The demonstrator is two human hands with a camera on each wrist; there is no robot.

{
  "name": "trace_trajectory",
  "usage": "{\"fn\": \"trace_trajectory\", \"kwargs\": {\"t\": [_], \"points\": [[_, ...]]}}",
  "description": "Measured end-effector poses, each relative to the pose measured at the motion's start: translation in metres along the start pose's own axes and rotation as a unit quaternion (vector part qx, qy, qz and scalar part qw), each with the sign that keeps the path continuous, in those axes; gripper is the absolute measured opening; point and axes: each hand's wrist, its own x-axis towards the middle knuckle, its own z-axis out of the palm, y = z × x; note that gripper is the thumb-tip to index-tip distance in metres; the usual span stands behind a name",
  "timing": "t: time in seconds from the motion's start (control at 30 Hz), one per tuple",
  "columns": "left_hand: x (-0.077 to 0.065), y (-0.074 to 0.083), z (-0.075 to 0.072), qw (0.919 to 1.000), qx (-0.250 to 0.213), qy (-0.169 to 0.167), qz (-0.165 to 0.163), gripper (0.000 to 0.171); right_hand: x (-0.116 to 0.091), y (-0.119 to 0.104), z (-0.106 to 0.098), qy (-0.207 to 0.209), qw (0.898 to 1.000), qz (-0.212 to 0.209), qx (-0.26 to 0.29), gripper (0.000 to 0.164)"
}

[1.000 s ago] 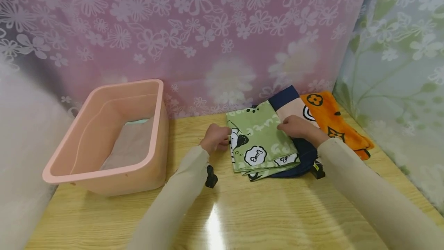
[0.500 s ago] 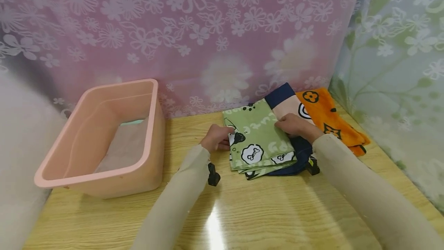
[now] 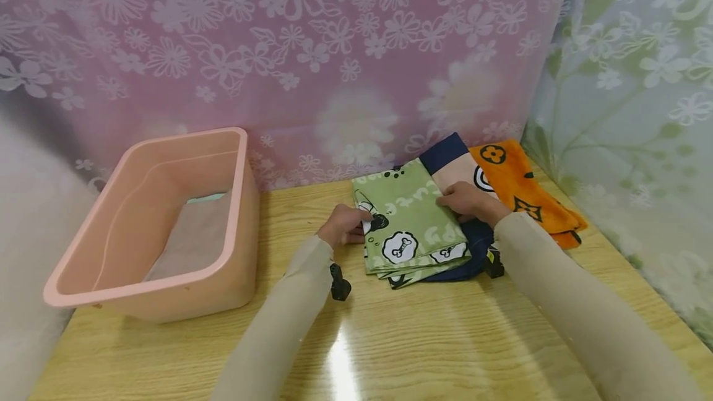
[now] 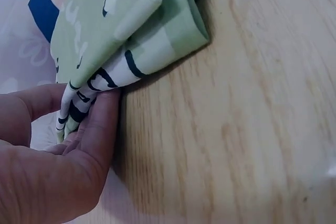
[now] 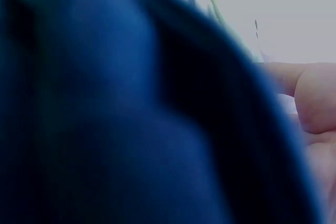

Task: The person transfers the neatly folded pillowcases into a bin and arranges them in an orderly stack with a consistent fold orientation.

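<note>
A folded green cloth [image 3: 412,215] with dog and bone prints lies on the table, partly over a navy and pink folded cloth [image 3: 449,163]. At its left edge my left hand [image 3: 342,225] grips the layers. In the left wrist view that hand [image 4: 63,150] has its thumb on top and its fingers tucked beneath the fold. My right hand [image 3: 470,201] pinches the green cloth's right edge, its fingertips partly hidden. Blurred navy cloth [image 5: 105,103] fills most of the right wrist view, with part of the right hand [image 5: 315,100] beyond it.
A pink plastic tub [image 3: 239,215] stands at the left, with a greyish folded cloth [image 3: 192,240] inside. An orange patterned cloth [image 3: 518,194] lies right of the pile. Flowered curtains [image 3: 312,67] bound the wooden table [image 3: 390,345] behind and at the right.
The left hand's thumb has come over the green cloth's left edge and now grips it. The right hand stays at the right edge. The head view has turned slightly rightward.
</note>
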Motion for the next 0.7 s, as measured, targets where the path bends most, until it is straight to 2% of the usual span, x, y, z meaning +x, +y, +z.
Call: {"fn": "trace_trajectory", "kwargs": {"t": [0.27, 0.47, 0.6, 0.7], "points": [[0.002, -0.002, -0.0008, 1.0, 0.007, -0.002, -0.002, 0.02, -0.0003, -0.0018, 0.0001, 0.0, 0.999, 0.025, 0.033, 0.02], [0.004, -0.0031, -0.0019, 0.9999, 0.006, -0.006, -0.011, 0.022, -0.0041, -0.0015, -0.0024, -0.009, 0.999, 0.01, 0.037, 0.026], [0.0028, -0.0027, -0.0024, 0.9998, -0.003, -0.01, -0.018, 0.021, -0.0038, -0.0002, -0.0014, -0.006, 0.999, 0.007, 0.04, 0.021], [0.0009, -0.0021, -0.0025, 0.9997, -0.009, -0.012, -0.019, 0.02, -0.0018, 0.0026, -0.0004, -0.005, 0.999, 0.005, 0.047, 0.026]]}}
